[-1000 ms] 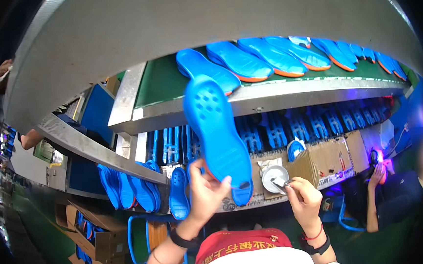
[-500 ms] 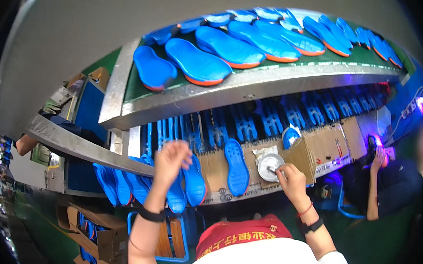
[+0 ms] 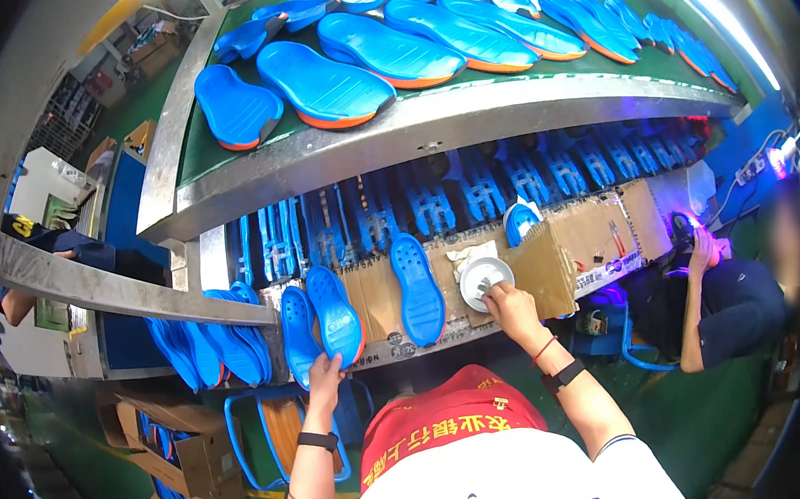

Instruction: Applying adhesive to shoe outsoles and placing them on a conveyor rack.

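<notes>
At the bench's near edge, my left hand (image 3: 325,373) has its fingers closed on the near end of a blue shoe sole (image 3: 335,314) with an orange edge. Another blue sole (image 3: 300,335) lies just left of it, partly behind my fingers. My right hand (image 3: 513,308) reaches over the rim of a white bowl (image 3: 478,279), pinching a thin grey tool (image 3: 488,290) whose tip is in the bowl. Its exact kind is too small to tell. Between my hands a separate blue sole (image 3: 420,290) with holes at its far end lies on cardboard.
A green-topped shelf (image 3: 191,157) with rows of blue soles rises beyond the bench. Overlapping soles (image 3: 230,340) lie at the left. A cardboard piece (image 3: 554,262) stands right of the bowl. A co-worker's hand (image 3: 702,252) is further right; an open carton (image 3: 187,450) sits lower left.
My left hand has come down from above the bench onto the near end of a sole. My right hand has moved further into the bowl with the tool. The whole view has shifted.
</notes>
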Tool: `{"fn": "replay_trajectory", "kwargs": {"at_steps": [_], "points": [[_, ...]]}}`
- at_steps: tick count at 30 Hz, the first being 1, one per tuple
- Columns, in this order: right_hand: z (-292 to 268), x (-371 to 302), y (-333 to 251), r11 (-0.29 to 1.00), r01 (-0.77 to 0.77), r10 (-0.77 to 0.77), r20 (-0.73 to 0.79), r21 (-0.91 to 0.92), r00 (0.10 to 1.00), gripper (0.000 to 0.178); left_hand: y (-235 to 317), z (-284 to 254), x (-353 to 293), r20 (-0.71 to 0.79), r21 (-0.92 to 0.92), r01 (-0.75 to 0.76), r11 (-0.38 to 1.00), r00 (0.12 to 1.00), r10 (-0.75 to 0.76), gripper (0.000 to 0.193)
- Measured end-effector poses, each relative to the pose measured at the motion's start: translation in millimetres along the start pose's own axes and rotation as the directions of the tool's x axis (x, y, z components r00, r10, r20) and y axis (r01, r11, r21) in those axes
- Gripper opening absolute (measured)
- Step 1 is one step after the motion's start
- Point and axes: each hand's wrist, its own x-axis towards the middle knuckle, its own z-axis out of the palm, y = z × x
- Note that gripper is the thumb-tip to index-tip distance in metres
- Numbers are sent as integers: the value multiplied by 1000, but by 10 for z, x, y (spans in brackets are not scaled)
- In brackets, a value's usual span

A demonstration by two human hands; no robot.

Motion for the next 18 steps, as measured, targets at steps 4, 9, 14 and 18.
{"fn": "replay_trajectory", "kwargs": {"at_steps": [4,9,14,18], "points": [[-51,-2,-29,1000,-11,12,14,-23,1000,12,462,213,-366,37,-511,-121,851,986,162,18],[-188,-1,-58,998,-10,14,-69,60,998,10,1140,590,-921,205,-381,-186,906,938,279,55],[-492,-6,-224,985,33,-6,-159,170,987,8,1307,948,-968,116,-352,-399,847,879,462,63],[-1116,-40,-820,891,-11,89,-149,455,985,8,1574,1260,-1171,57,-260,-589,765,781,621,61]]}}
